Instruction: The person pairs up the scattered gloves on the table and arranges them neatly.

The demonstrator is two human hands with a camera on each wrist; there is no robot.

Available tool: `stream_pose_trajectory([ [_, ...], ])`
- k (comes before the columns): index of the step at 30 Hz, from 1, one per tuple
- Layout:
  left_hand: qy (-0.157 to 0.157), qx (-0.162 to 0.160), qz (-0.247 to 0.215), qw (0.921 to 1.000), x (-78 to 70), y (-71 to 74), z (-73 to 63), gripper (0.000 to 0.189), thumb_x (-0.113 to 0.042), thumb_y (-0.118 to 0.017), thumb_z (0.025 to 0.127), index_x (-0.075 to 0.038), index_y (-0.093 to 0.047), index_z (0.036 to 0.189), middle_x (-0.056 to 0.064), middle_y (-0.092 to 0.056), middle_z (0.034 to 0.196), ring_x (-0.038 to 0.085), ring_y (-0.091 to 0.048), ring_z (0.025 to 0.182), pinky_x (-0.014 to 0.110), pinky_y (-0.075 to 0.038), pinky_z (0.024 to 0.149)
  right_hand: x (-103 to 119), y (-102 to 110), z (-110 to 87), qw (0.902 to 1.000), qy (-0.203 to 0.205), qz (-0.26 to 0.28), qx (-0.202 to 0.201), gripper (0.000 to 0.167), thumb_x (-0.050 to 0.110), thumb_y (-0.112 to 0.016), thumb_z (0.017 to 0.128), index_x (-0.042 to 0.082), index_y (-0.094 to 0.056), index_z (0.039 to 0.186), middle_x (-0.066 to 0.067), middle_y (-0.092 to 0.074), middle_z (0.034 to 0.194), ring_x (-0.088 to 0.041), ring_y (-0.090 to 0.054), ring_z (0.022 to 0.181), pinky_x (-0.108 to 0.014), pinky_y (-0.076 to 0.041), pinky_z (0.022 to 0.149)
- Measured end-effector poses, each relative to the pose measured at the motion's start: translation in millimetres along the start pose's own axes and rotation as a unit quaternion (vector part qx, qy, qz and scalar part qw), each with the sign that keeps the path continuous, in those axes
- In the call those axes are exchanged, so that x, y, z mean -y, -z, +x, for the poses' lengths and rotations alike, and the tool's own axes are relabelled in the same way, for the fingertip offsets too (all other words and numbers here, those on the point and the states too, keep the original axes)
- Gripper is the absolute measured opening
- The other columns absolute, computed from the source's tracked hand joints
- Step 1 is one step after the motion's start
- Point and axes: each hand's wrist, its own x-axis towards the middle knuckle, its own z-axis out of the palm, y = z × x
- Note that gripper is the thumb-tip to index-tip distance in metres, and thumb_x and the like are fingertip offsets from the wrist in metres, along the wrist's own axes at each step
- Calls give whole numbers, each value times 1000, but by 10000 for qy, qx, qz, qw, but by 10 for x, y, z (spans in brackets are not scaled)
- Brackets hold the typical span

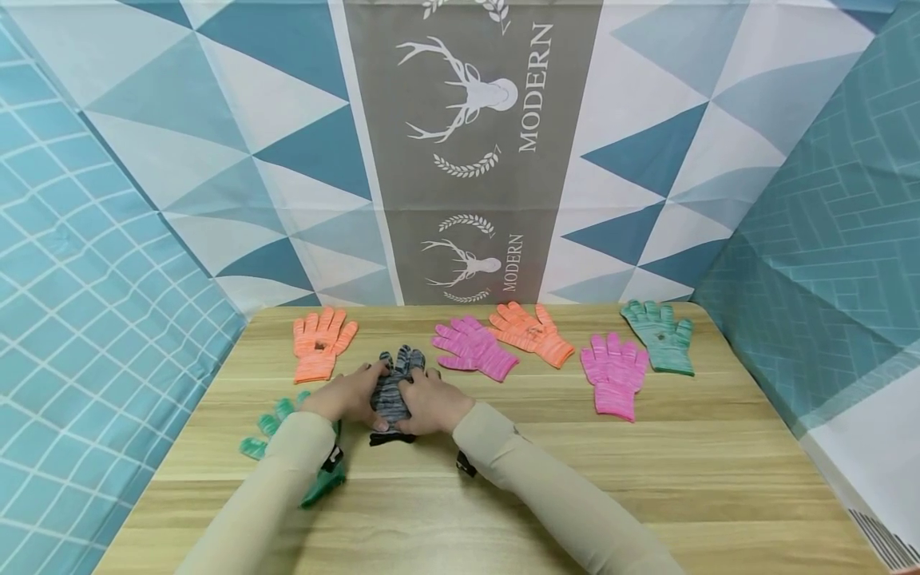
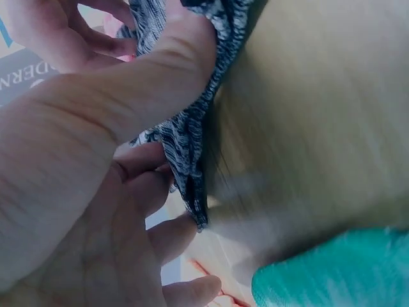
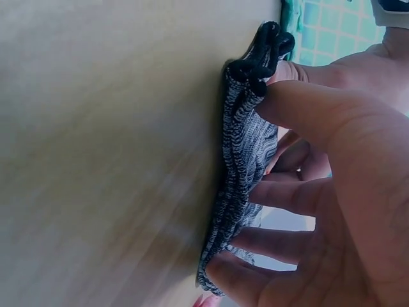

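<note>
Between the two hands is a dark grey knitted glove (image 1: 391, 397) with a black cuff, its fingers pointing away from me. My left hand (image 1: 354, 392) grips its left side; in the left wrist view the thumb presses on the knit with fingertips along the edge. Along the right side, my right hand (image 1: 434, 402) holds the glove with thumb near the cuff and fingers spread along the edge. The right wrist view shows the folded black cuff (image 3: 246, 71) standing up a little. A green glove (image 1: 267, 425) lies partly hidden under the left forearm.
Along the back of the wooden table (image 1: 575, 479) lie an orange glove (image 1: 322, 345), a pink glove (image 1: 474, 348), another orange glove (image 1: 532, 331), a second pink glove (image 1: 614, 374) and a grey-green glove (image 1: 661, 339). Patterned cloth walls (image 1: 467, 184) enclose the table.
</note>
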Motion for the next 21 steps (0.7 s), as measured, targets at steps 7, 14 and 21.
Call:
stream_pose_trajectory([
  [7,10,80,-10,10000,58,82,77,117,-41,-93,71,-5,-27,160,32,-30,161,48,-38,146,73,-24,116,-10,26,90,9999,-87,94,34,74,57,-66,94,11,-51,150,-17,-47,153,-35,-49,135,-43,-53,105],
  [14,89,223,-84,9997,99,174,109,111,-42,-91,76,-9,-26,160,25,-27,165,48,-39,145,63,-39,112,-37,21,195,9999,-27,-102,-36,75,59,-63,96,10,-50,151,-18,-44,156,-38,-45,140,-45,-49,111],
  [21,170,414,69,9990,137,262,181,106,-41,-87,81,-12,-24,161,23,-26,167,44,-37,148,61,-38,115,-74,15,290,9999,11,-99,-75,75,59,-60,97,10,-49,152,-19,-44,156,-37,-46,140,-45,-45,115],
])
